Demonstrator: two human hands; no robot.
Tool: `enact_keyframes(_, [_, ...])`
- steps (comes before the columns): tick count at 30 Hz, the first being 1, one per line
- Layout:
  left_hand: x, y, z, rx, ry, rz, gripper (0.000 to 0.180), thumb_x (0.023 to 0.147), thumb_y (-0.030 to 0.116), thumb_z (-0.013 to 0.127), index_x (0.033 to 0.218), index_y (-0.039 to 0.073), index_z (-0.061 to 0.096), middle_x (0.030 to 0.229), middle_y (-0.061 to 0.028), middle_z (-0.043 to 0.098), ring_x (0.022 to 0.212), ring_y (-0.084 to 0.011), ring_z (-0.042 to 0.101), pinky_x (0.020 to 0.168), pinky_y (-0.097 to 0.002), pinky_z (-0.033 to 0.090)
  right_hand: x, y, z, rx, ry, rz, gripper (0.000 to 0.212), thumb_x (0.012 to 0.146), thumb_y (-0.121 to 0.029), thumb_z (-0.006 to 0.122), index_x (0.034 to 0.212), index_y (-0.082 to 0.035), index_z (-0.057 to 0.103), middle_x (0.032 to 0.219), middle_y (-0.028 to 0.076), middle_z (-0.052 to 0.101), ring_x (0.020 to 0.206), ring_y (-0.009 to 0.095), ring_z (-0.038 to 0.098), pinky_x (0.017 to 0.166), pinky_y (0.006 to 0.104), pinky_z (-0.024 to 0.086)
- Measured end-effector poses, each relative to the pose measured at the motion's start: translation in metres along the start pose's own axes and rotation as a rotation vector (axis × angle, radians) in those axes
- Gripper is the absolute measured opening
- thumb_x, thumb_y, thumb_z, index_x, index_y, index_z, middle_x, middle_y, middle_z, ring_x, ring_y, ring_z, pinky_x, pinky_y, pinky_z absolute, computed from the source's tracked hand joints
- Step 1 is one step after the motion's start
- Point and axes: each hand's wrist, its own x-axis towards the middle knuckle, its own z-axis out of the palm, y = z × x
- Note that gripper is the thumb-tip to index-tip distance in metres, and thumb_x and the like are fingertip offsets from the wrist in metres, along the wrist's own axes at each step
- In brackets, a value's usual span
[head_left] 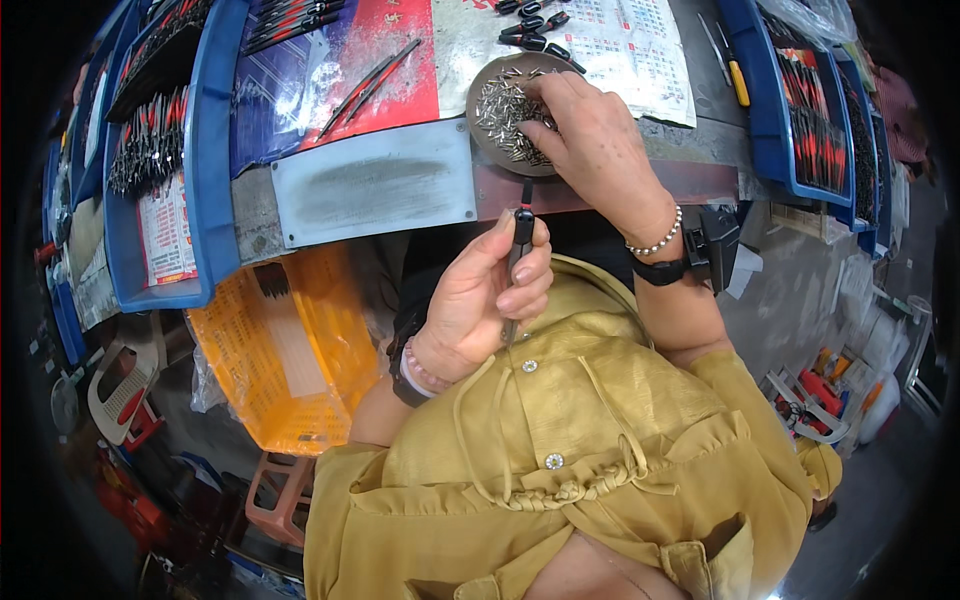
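Hands at a cluttered counter (590, 190). Left hand (480, 300) closed around a slim black tool (522, 240) with a small red mark near its top, held upright close to the chest, thumb and fingers wrapped tight on the shaft; lower end of the tool hidden behind the fingers. Right hand (595, 130) reaches forward into a round brown dish (485, 100) heaped with small silvery metal pieces (500, 105); fingertips bent down into the heap, cannot tell whether they pinch one piece or lie loose. Beaded bracelet and black wrist strap on the right wrist. Printed sheets on the counter: a red-and-white sheet (400, 50) left of the dish, with two thin red-and-black tools lying on it; a white sheet with a fine printed grid (640, 50) to the right, print too small to make out. Grey rectangular plate (375, 190) at the near edge, its middle smudged dark. Blue bins (210, 150) on both sides, holding rows of red-and-black tools; a white-and-red printed card sits in the left bin. Orange plastic crate (290, 360) below the counter on the left. Far corners bend and darken; objects on the floor to the right are blurred.
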Motion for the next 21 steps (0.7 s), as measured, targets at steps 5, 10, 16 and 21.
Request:
enact_keyframes(5, [0.000,-0.005,-0.005,0.017,0.011,-0.013,0.032,0.100,0.035,0.042,0.104,0.005,0.054,0.072,0.0010,0.047,0.051,-0.0066,0.037,0.048,-0.0209,0.029,0.002,0.000,0.003,-0.073,-0.018,-0.039,0.008,0.077,-0.007,0.062,0.079,-0.004,0.056,0.076,0.011,0.058,0.072,0.031,0.058,0.064,0.0413,0.043])
enact_keyframes(10, [0.000,-0.009,-0.011,0.051,0.031,0.016,0.033,0.100,0.035,0.042,0.104,0.005,0.055,0.072,0.0010,0.048,0.050,-0.0064,0.037,0.048,-0.0212,0.029,0.001,0.005,0.002,0.080,0.079,-0.045,0.007,0.079,-0.008,0.061,0.084,-0.003,0.059,0.076,0.013,0.059,0.070,0.034,0.060,0.062,0.0412,0.047])
enact_keyframes(16, [0.004,-0.011,-0.017,0.051,0.003,0.036,0.034,0.100,0.034,0.041,0.105,0.004,0.055,0.072,0.0004,0.049,0.050,-0.0065,0.038,0.048,-0.0209,0.030,-0.008,0.002,-0.008,0.420,0.143,0.101,0.011,0.085,-0.009,0.061,0.094,-0.003,0.064,0.079,0.015,0.062,0.069,0.031,0.061,0.063,0.0333,0.049])
enact_keyframes(21, [0.003,-0.013,-0.017,0.035,0.016,0.048,0.034,0.100,0.033,0.041,0.107,0.003,0.055,0.073,0.0001,0.050,0.050,-0.0066,0.038,0.048,-0.0211,0.030,-0.030,-0.015,-0.031,0.841,0.006,0.271,0.015,0.093,-0.012,0.056,0.096,0.001,0.064,0.075,0.002,0.061,0.069,0.003,0.055,0.058,0.0193,0.043])
